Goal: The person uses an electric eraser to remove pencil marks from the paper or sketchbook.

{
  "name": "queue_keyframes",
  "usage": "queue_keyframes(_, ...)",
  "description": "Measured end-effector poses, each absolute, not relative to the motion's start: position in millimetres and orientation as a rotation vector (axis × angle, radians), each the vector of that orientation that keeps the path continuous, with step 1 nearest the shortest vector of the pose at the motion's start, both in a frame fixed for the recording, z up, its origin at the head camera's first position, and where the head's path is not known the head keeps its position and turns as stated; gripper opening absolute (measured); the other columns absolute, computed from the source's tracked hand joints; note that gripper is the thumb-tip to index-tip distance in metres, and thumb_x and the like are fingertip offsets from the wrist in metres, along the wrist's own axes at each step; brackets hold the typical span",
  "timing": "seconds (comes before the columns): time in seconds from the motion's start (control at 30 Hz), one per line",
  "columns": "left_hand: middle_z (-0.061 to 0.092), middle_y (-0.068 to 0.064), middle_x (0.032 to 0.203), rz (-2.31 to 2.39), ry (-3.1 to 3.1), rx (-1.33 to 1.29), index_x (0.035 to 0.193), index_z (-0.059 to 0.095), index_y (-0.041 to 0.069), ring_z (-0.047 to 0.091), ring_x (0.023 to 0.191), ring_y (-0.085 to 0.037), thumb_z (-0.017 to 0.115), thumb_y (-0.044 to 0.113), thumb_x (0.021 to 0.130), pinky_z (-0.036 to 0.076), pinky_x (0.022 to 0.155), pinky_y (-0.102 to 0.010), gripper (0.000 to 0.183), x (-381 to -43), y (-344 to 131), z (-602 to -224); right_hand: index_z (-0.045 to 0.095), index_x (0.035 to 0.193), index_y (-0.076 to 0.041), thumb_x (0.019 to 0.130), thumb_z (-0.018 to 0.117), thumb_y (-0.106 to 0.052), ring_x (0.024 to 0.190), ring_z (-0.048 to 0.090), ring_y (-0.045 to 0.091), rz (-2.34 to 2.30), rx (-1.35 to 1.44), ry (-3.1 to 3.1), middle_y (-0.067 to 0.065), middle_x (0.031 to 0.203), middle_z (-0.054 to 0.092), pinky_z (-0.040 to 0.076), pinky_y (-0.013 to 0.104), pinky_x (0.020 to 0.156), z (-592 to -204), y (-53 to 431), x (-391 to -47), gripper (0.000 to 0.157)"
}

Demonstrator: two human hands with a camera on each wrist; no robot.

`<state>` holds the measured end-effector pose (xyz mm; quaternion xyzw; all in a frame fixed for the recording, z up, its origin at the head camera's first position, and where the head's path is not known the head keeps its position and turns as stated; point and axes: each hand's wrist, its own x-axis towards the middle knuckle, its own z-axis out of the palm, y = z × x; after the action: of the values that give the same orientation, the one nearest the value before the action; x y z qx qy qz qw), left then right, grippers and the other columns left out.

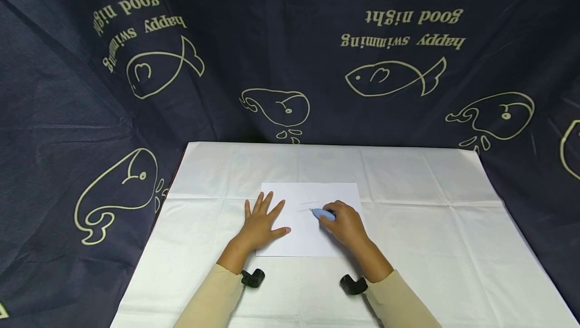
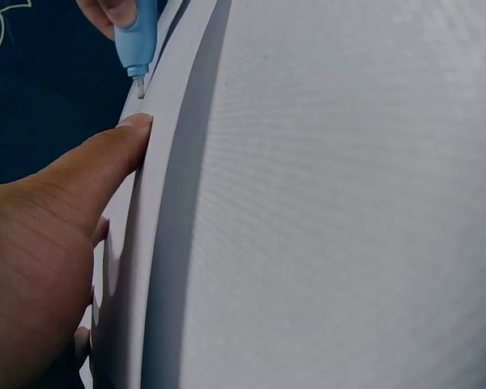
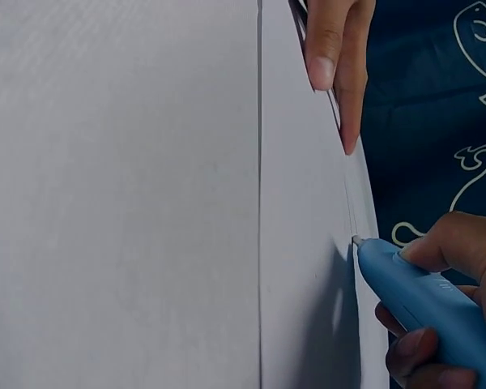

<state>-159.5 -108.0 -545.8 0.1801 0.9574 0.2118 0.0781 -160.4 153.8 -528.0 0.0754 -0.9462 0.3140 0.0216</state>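
A sheet of white paper lies on the cloth-covered table, with a few faint thin lines near its middle. My left hand rests on the sheet's left side, fingers spread and thumb pointing right. On the right half, my right hand grips a thick light blue electric eraser, its thumb on the top of the body. The small pale tip points left and meets the paper beside the lines. In the left wrist view, the eraser's tip stands just beyond the left thumb.
A white cloth with fold creases covers the table. Behind and left of it hangs a dark blue curtain with fish and whale drawings. Each wrist bears a small black device near the sleeve's end.
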Motion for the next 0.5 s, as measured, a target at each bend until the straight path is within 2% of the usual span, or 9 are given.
queue_keyframes(0.27, 0.012, -0.017, 0.170, 0.647, 2.867, 0.542, 0.158, 0.036, 0.023, 0.002, 0.158, -0.044, 0.062, 0.059, 0.094, -0.003, 0.118, -0.076, 0.079, -159.3, -108.1, -544.8, 0.077, 0.104, -0.006, 0.086, 0.077, -0.021, 0.086, 0.069, 0.026, 0.938, 0.219, -2.930, 0.010, 0.099, 0.074, 0.056, 0.045, 0.076, -527.4, 155.2, -161.0, 0.023)
queue_keyframes(0.5, 0.012, -0.017, 0.171, 0.645, 2.864, 0.545, 0.159, 0.036, 0.022, 0.002, 0.158, -0.044, 0.062, 0.059, 0.094, -0.004, 0.118, -0.076, 0.079, -158.6, -108.1, -543.4, 0.077, 0.104, -0.008, 0.086, 0.078, -0.022, 0.082, 0.065, 0.022, 0.997, 0.250, -2.932, 0.007, 0.099, 0.074, 0.053, 0.040, 0.074, -528.7, 151.9, -161.1, 0.023)
